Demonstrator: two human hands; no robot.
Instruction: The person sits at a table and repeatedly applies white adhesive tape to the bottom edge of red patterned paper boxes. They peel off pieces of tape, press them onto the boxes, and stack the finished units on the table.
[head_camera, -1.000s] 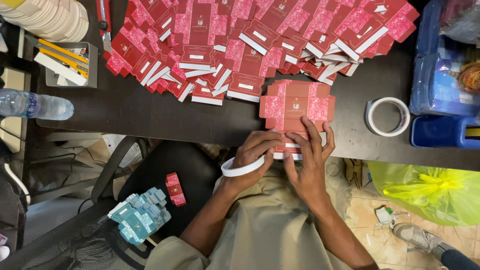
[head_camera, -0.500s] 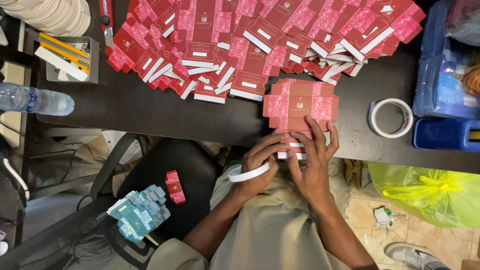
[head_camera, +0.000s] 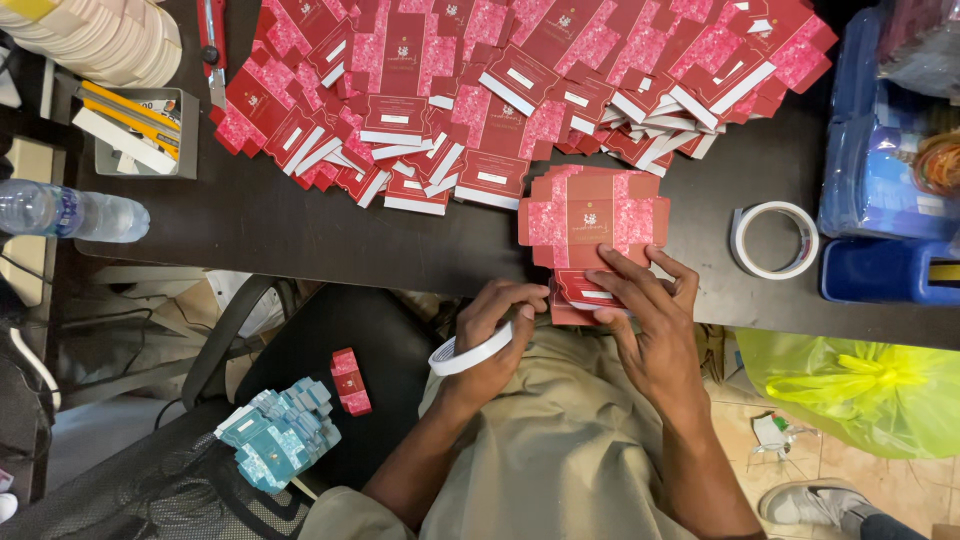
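Flat red carton blank (head_camera: 592, 225), light and bendy: my right hand (head_camera: 640, 300) presses its six-o'clock flap open-fingered; my left hand (head_camera: 495, 335) grips a tape roll (head_camera: 470, 355).

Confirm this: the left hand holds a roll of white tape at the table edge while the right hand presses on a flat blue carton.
Wrong in one respect: the flat carton under the right hand is red and pink, not blue. The head view shows it. The left hand does hold a roll of white tape at the table edge.
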